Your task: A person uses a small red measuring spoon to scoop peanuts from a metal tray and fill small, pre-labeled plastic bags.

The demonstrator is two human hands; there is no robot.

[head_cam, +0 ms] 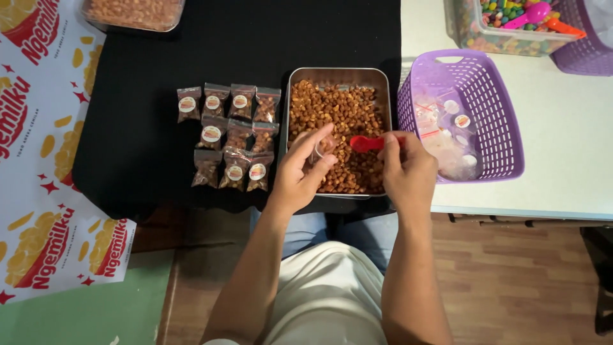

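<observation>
Left hand: the left hand (300,169) is held over the near left part of the metal tray (294,76); a small clear bag (324,148) is pinched between thumb and fingertips, its mouth turned toward the spoon.
Right hand: the right hand (408,169) is placed at the tray's near right corner; the fingers are curled together around the handle of a red spoon (366,143), the thumb side hidden from view.
Red spoon: held level, bowl pointing left, just beside the clear bag, above the brown snack pieces (332,105).
Clear bag: located over the tray between the two hands; whether anything is inside cannot be told.
Metal tray: rectangular, set on a black cloth (140,147), filled with brown snack pieces almost to the rim.
Filled packets (230,137): small sealed bags with round labels, laid in three rows on the black cloth, just left of the tray.
Purple basket (491,115): slotted plastic, standing right of the tray on a white table (562,160); empty clear bags with round labels are heaped inside.
Far left: a clear container (134,14) of brown snacks is partly seen at the top edge.
Far right: a clear tub (504,32) of coloured sweets with a pink scoop (530,14) is seen at the top edge, a second purple basket (584,45) beside it.
Printed sheet (38,160): red, white and yellow, spread at the left.
</observation>
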